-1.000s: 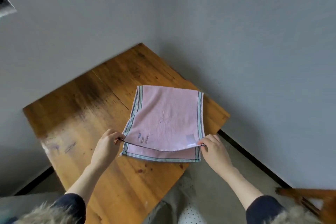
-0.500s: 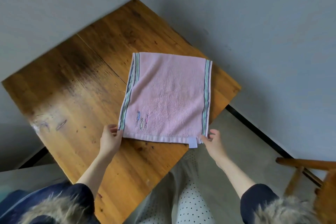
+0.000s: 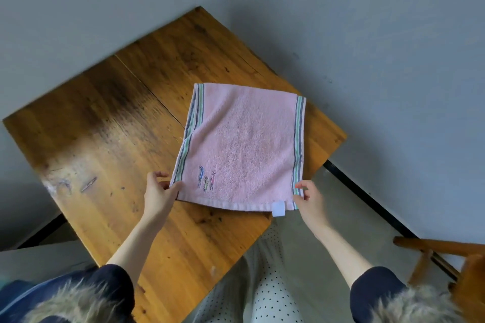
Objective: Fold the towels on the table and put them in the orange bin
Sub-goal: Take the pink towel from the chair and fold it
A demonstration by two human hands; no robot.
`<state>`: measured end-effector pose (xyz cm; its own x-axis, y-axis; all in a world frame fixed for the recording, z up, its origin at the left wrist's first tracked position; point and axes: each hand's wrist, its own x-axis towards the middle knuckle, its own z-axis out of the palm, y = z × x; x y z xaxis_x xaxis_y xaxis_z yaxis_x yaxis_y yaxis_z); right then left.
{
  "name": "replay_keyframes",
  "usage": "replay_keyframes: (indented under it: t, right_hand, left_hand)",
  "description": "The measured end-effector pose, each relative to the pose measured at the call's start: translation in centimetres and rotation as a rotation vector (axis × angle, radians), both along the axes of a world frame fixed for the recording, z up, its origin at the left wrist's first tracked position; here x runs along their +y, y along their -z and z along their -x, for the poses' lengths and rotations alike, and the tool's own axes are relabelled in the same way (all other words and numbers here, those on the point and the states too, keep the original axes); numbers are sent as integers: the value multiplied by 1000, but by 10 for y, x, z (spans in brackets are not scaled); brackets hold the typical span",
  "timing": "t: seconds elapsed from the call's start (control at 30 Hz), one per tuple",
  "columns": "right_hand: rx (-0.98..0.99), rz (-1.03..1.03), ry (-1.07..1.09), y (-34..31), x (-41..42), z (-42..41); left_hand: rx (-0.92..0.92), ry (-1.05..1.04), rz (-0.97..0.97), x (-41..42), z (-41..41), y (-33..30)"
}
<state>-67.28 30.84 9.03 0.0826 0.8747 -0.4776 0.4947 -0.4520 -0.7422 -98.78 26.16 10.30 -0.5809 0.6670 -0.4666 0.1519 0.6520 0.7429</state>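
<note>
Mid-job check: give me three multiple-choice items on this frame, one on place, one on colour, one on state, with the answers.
1. Where does the white tag sit on the towel?
A. far edge
B. near edge, by the right hand
C. middle

2. What is the towel's main colour?
A. pink
B. orange
C. white

3. What is the left hand doing?
A. resting flat on the table
B. hanging off the table
C. holding the towel's near left corner

Answers: 1 B, the tag hangs off the near hem beside the right hand. 2 A, pink cloth with striped side borders. 3 C, its thumb lies on that corner.
</note>
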Motion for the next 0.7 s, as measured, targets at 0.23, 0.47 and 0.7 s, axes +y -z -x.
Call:
replay_keyframes:
  t: [0.23, 0.47, 0.7]
  right_hand:
    - [321, -23, 53, -93, 45, -4]
    - [43, -287, -304, -212, 82, 4]
    - [95, -616, -190, -290, 95, 21]
  left_hand:
    - [-71, 200, -142, 32, 23, -88]
    - [-299, 352, -305, 59, 56, -215]
    - [362, 439, -487, 55, 73, -277]
